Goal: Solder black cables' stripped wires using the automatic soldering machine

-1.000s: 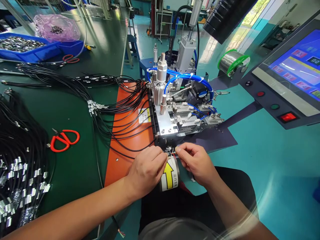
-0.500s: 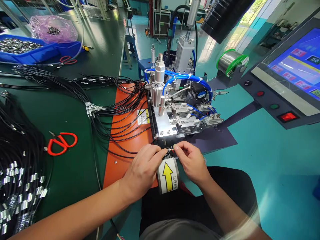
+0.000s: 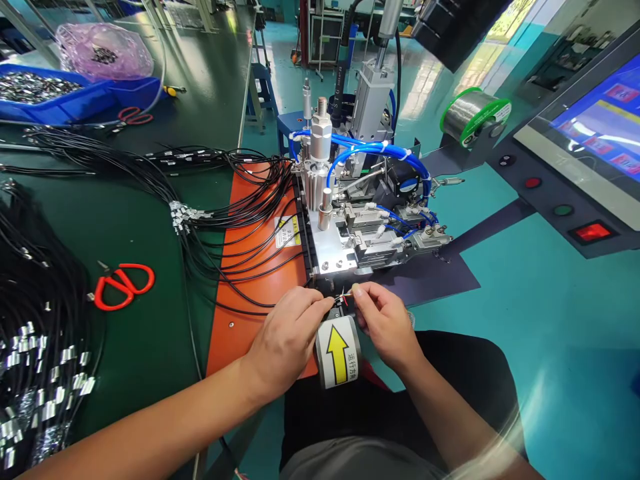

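My left hand is closed in a pinch at the front edge of the machine. It grips a black cable, whose end shows thin red and pale wires fanned out past the fingertips. From the right, my right hand pinches the tip of one pale thin wire between thumb and forefinger. Just below the fingertips is a round part with a white label and yellow arrow. My fingers hide most of the cable end.
Black cables cross the orange base. Red-handled scissors lie on the green table, near a cable pile. Blue trays stand farther back. A solder wire spool and control panel are at right.
My right hand has shifted slightly right, and the thin wires now show more spread between my hands. My left hand keeps its place. The view has turned a little left.
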Tool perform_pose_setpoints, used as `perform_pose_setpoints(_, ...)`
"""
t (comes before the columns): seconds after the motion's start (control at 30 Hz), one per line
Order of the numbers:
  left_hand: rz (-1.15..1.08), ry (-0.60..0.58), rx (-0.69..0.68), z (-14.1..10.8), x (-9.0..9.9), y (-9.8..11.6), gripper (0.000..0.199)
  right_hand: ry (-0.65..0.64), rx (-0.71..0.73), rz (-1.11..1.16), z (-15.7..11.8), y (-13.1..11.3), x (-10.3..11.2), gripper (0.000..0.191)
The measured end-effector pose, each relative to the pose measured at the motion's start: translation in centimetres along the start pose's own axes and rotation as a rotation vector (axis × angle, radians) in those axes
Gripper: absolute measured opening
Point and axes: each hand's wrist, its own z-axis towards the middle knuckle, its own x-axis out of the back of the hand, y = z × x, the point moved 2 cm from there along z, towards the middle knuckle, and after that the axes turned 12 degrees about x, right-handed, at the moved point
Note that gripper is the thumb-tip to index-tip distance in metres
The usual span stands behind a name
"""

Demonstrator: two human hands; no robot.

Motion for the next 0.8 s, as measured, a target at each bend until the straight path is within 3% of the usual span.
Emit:
perform_pose_setpoints(0.4,-0.009,0.002,-0.010,-0.07,0.12,0.08,0.030,-0.111,-0.106,0.265,0.35,-0.06,-0.03,0.036)
perform_pose_setpoints(0.8,0.006,-0.008,-0.024,-0.05,-0.03,-0.01,0.029,-0.012,0.005,0.015,0.61,-0.75,0.18,0.037)
